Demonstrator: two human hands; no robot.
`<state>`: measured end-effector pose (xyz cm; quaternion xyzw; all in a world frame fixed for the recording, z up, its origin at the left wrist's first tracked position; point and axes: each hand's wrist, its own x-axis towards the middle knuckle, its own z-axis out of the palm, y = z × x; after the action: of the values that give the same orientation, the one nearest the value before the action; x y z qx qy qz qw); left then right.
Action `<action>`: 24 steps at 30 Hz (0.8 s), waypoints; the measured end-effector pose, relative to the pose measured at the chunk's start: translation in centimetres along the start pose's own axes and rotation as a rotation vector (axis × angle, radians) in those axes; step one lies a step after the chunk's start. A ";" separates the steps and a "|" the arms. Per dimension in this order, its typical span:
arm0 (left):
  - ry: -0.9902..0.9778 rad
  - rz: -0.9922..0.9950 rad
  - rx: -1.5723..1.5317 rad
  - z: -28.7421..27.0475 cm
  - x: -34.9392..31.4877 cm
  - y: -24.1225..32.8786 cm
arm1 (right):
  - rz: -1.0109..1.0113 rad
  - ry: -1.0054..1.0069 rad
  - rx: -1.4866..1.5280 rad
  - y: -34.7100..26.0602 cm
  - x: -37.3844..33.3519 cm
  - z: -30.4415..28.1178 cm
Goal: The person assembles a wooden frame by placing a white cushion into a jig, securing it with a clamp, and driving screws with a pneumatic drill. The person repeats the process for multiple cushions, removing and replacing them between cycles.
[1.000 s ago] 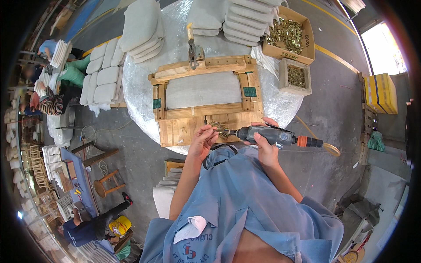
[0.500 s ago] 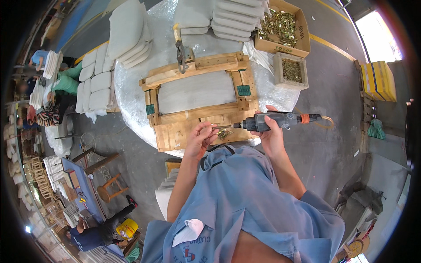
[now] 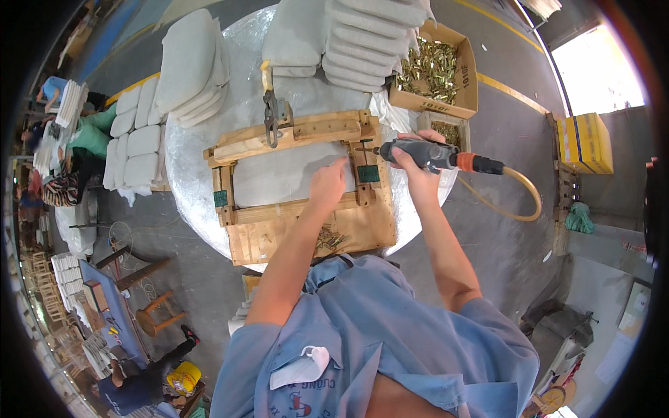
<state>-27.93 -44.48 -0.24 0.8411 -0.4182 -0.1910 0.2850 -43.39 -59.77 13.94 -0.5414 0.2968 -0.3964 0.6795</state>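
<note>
My right hand (image 3: pixel 418 171) is wrapped round a grey and black air screwdriver (image 3: pixel 425 152). Its bit points left, over the right end of a wooden clamping jig (image 3: pixel 293 132). My left hand (image 3: pixel 329 182) lies over the grey cushion pad (image 3: pixel 275 174) framed by the jig. Its fingers are curled together, with the index fingertip close to the jig's right rail; anything between them is hidden. A metal toggle clamp (image 3: pixel 270 115) with a yellowish handle tip stands on the jig's far rail. Several loose brass-coloured screws (image 3: pixel 331 239) lie on the board near my body.
Stacks of grey cushions (image 3: pixel 373 42) stand at the table's far side. An open carton (image 3: pixel 468 76) of brass-coloured hardware and a wooden box (image 3: pixel 446 127) sit far right. A yellowish air hose (image 3: pixel 533 191) loops off the tool's right end. People work at the far left.
Both hands have moved away from my body, and the screwdriver is now over the jig's right end. My left hand has left the screwdriver's bit and moved over the pad.
</note>
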 end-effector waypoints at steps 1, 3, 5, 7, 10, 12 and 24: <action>-0.095 -0.015 0.127 -0.4 1.2 0.5 | -0.028 -0.005 -0.013 0.8 0.6 0.2; -0.229 -0.033 0.299 -0.8 2.4 1.1 | -0.062 0.002 -0.031 2.2 1.0 0.5; -0.308 -0.036 0.388 -0.7 2.9 1.6 | -0.092 -0.012 -0.075 3.6 1.5 0.5; -0.296 -0.069 0.360 -0.4 2.9 1.6 | -0.083 -0.011 -0.083 3.9 1.6 0.8; -0.296 -0.112 0.321 -0.4 3.0 1.7 | -0.081 -0.012 -0.073 4.6 1.9 1.1; -0.304 -0.118 0.308 -0.5 3.2 1.6 | -0.076 -0.014 -0.063 4.8 2.1 1.3; -0.377 -0.063 0.362 -1.4 3.9 2.1 | -0.196 -0.072 -0.169 5.5 2.3 2.5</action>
<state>-26.15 -48.22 1.83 0.8404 -0.4651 -0.2753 0.0406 -38.91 -59.98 9.21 -0.6370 0.2504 -0.4148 0.5995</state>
